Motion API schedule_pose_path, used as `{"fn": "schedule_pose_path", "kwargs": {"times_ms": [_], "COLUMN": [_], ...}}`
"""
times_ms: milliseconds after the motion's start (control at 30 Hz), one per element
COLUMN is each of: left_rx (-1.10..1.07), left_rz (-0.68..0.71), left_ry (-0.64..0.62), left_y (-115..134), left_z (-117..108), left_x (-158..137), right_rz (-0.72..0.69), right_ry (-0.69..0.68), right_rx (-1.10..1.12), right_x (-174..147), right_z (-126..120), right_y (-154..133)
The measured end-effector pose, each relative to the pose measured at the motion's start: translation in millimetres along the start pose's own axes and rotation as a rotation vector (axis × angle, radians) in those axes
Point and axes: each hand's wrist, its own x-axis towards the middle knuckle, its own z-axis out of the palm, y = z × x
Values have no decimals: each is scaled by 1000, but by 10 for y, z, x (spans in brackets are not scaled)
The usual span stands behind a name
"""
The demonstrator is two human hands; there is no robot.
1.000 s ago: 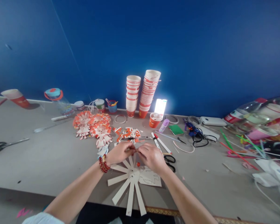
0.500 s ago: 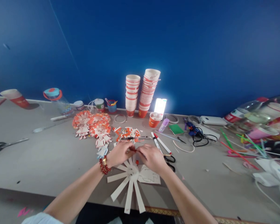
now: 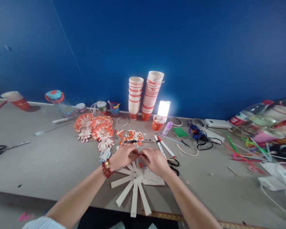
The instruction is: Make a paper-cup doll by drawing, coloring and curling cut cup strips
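Observation:
A paper cup cut into strips (image 3: 136, 175) lies splayed on the table, its white inside up and a drawn face at its centre. At its far side, my left hand (image 3: 125, 157) pinches one of the strips between thumb and fingers. My right hand (image 3: 154, 160) pinches the same strip from the other side, fingertips almost touching the left ones. Only a thin reddish edge of that strip shows between them. Beside the cup, partly under my right forearm, lies a white paper with a line drawing (image 3: 153, 178). A small red piece (image 3: 140, 165) sits near the centre.
Black-handled scissors (image 3: 173, 167) lie right of my right hand, with markers (image 3: 166, 146) behind. Beyond my hands are paper scraps (image 3: 131, 136) and finished orange-fringed paper figures (image 3: 102, 130). Two tall cup stacks (image 3: 134, 98) stand by the wall, near a lit phone (image 3: 164, 109).
The splayed cup has turned slightly, its near strips swinging a little to the right. Both hands stay nearly in place, fingers shifting slightly on the strip.

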Motion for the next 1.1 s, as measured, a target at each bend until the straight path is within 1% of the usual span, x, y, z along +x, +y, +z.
{"fn": "schedule_pose_path", "kwargs": {"times_ms": [167, 300, 400, 600, 700, 833, 1100], "left_rx": [-58, -93, -96, -59, -32, 4, 70], "left_rz": [-10, -14, -9, -20, -29, -12, 64], "left_ry": [-32, -16, -2, 16, 14, 4, -25], "left_y": [-4, -32, -34, 15, 28, 25, 9], "left_z": [-9, 6, 17, 5, 3, 14, 1], "left_x": [5, 1, -1, -2, -4, -7, -14], "right_rz": [-23, -27, -16, 30, 43, 45, 51], "right_ry": [15, 30, 12, -59, -76, -75, -57], "right_rx": [37, 57, 45, 6, 33, 83, 92], "right_x": [-7, -11, -11, -16, -16, -7, 7], "right_z": [8, 1, -27, -33, -16, -9, 3], "right_y": [22, 16, -8, -14, 0, 8, 23]}}
